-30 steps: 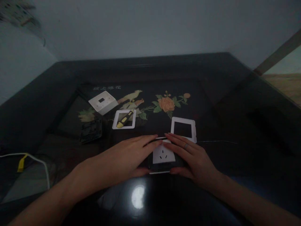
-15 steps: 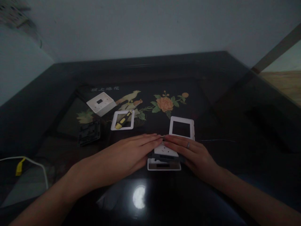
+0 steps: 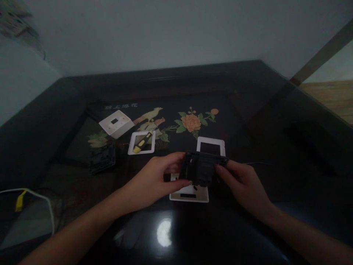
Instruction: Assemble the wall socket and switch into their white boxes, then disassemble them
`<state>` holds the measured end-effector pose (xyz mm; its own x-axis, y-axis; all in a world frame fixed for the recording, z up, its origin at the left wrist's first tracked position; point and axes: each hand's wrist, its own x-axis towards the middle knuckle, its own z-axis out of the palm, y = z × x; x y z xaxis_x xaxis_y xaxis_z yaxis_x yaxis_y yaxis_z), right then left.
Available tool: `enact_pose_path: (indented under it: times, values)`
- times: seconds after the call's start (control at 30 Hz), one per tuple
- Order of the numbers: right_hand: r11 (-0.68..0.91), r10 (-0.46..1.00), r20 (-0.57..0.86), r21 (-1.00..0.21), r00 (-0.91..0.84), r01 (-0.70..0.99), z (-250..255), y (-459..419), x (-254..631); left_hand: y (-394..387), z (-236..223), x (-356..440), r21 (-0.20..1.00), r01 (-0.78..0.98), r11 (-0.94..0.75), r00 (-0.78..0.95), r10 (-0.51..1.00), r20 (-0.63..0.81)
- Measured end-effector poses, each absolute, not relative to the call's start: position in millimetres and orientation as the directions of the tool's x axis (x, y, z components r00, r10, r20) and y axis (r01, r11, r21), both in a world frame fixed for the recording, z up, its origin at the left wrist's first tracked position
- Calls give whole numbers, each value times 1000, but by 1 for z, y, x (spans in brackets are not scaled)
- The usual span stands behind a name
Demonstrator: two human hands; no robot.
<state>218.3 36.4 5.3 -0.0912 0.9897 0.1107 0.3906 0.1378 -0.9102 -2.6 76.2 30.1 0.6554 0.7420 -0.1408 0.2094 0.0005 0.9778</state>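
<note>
Between my two hands is a wall socket module (image 3: pixel 202 167), its black back turned up toward me. My left hand (image 3: pixel 162 175) grips its left side, thumb below and fingers at the upper edge. At the right side, my right hand (image 3: pixel 242 180) has its thumb on the black back and the fingers behind. Just under the module a white mounting box (image 3: pixel 190 198) rests on the table, partly covered by the module and my left thumb. Beyond the module lies a white square frame (image 3: pixel 211 140), its near edge hidden.
On the left are another white box (image 3: pixel 117 125), a black socket frame (image 3: pixel 102 160) and a second white frame (image 3: pixel 129 147) with a yellow-and-black screwdriver (image 3: pixel 143 141) across it. A white cable (image 3: pixel 45 200) with a yellow tag (image 3: pixel 20 201) lies at the table's (image 3: pixel 138 235) left.
The socket module has been lifted off the white box and turned over, so its white face gives way to its black back. Both hands went from lying flat over it to gripping its sides.
</note>
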Motion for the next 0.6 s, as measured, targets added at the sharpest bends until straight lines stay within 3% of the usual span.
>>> enact_pose_path:
  times: [0.3,0.6]
  values:
    - [103,988,62,-944,-139,312,0,33,217,77,27,0,967,228,112,579,783,-227]
    - [-47,982,-84,-976,-167,215,-1,34,217,82,14,-1,938,177,297,650,681,-338]
